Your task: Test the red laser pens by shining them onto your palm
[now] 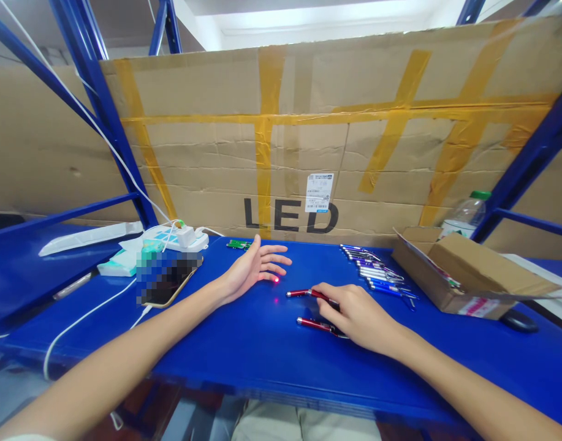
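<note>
My right hand [361,315] grips a slim red pen-shaped laser pointer [299,293] between thumb and fingers, with its tip toward the left. A bright red light dot falls on the little finger of my left hand [248,271], and a fainter one shows on the table below. That left hand is held open, fingers spread, with nothing in it. Just under my right hand lies a second red pen [312,323], its rear end partly hidden by the fingers. Beyond my left hand, a small green item [238,244] lies on the blue table [244,349].
Several blue, silver and dark pens [375,269] lie in a row before an open cardboard box [464,306]. A bottle [467,214] stands behind it. On the left are a phone [173,288], cables, a power strip [186,237] and a tissue pack [117,262]. Large cardboard [207,153] backs the table.
</note>
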### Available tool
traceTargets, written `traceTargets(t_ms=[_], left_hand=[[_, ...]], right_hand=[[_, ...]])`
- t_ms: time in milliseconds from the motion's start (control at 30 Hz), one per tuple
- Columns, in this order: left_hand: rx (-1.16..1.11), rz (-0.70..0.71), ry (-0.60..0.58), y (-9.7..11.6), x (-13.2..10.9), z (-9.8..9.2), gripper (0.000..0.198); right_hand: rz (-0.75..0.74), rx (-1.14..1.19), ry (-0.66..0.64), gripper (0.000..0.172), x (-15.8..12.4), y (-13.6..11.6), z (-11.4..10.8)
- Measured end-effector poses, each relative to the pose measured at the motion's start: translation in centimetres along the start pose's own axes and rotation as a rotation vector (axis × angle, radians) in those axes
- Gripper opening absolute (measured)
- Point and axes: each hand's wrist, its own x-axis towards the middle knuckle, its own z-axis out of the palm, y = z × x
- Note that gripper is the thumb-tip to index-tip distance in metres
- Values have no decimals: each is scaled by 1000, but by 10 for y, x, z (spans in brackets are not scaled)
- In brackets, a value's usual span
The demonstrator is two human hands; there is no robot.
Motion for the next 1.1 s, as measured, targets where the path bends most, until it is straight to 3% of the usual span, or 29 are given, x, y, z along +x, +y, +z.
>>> traceTargets(t_ms=[1100], left_hand=[[-9, -2, -7, -1, 0, -1, 78]], right_hand=[[1, 15, -1, 31, 0, 0, 0]])
